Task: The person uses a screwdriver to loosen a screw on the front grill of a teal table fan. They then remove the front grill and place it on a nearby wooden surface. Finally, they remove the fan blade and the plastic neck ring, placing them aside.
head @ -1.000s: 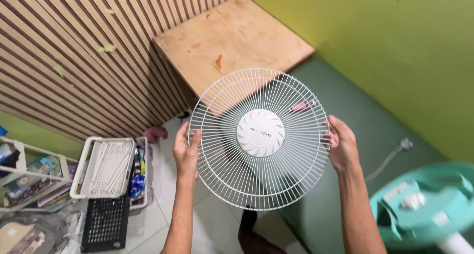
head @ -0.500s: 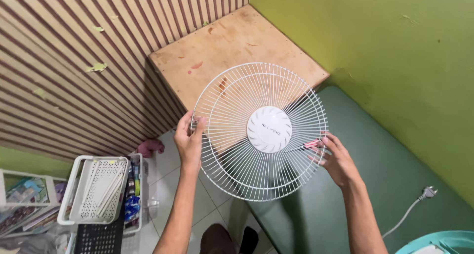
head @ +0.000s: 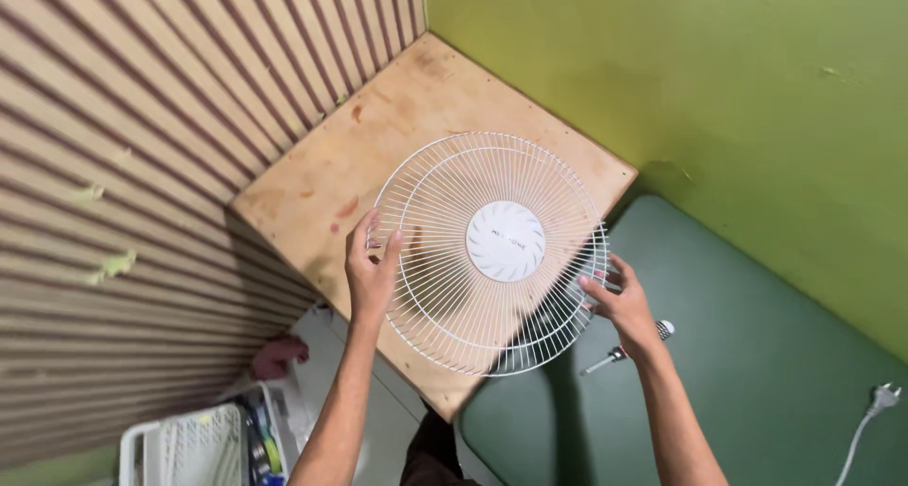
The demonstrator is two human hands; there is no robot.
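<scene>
Both hands held one white wire fan grille (head: 492, 254) tilted over the wooden table (head: 378, 164), overhanging its edge toward the green mat (head: 757, 354). The left hand (head: 371, 273) pinched the rim with closed fingers; the right hand (head: 619, 302) gripped the opposite rim. One screwdriver (head: 615, 354) and one plug (head: 884, 394) lay on the mat, with open room between them.

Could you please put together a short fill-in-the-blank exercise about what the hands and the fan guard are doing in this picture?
1. Both hands hold a white wire fan guard whose round centre cap is coloured ____.
2. The left hand grips the guard's rim above a ____ board.
3. A screwdriver lies on the ____ mat beside the right hand.
4. A power plug rests near the picture's ____ edge.

Missing words: white; wooden; green; right
</scene>
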